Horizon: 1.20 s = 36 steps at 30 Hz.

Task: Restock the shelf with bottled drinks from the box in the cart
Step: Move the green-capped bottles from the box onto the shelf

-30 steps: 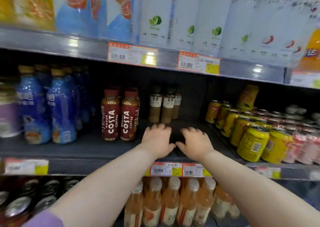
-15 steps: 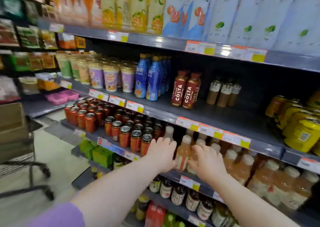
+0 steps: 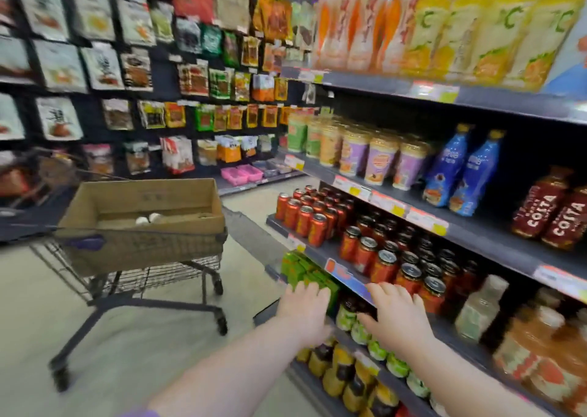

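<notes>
To our left the dark wire shopping cart [image 3: 136, 257] stands on the floor, well apart from the grey metal shelf unit [image 3: 495, 242] that runs along our right. The open brown cardboard box [image 3: 143, 207] sits in the cart's basket, with two white bottle caps [image 3: 148, 219] inside it. Behind the cart hangs a wall of snack packets [image 3: 127, 67]. On the shelf unit, tall yellow bottles [image 3: 460, 26] stand on top. Below them, blue plastic bottles [image 3: 460, 172] stand left of brown Costa bottles [image 3: 552, 216]. One level lower sit red cans [image 3: 305, 216]. Of our hands, the left hand [image 3: 305, 311] is in front of green cartons [image 3: 305, 273], and the right hand [image 3: 397, 318] is just beside it.
</notes>
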Available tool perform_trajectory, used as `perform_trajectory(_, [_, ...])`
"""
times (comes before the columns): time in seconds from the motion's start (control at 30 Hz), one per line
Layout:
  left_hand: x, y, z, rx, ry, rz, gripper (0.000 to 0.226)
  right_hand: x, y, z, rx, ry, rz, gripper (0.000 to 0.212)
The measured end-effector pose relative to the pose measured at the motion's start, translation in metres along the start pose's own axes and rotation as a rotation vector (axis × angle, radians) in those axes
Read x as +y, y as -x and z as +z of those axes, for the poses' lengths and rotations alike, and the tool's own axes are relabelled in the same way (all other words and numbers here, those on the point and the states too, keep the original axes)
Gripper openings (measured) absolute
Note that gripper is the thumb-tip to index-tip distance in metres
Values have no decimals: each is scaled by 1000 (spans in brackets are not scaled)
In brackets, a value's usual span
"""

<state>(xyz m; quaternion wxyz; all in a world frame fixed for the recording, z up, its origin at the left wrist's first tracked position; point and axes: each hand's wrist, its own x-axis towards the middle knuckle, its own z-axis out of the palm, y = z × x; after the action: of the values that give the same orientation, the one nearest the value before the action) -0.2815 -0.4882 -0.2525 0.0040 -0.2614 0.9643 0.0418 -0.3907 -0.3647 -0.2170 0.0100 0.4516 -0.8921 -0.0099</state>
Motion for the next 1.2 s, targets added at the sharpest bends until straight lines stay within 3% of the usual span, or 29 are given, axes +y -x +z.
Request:
perform_trajectory(0.23, [-252,55,-22,20,8,-342,64,-232,-93,21,-65,-58,-262,57])
perform_trajectory(0.4, [-351,74,-14,17,45,-476,69,-329,-127,24,-124,-70,-390,57])
perform_trajectory(0.73, [-470,43,0,32,91,-652,66,-411,-255,43,-189,-76,-453,52])
perform_trajectory(0.87, [-524,0,-5,44,120,-750,69,-438,-325,58,-215,-75,-530,52])
perform_trajectory(1.2, [-598,-123,-11,-13,130,-782,73,-473,-506,59,-262,-17,-591,56])
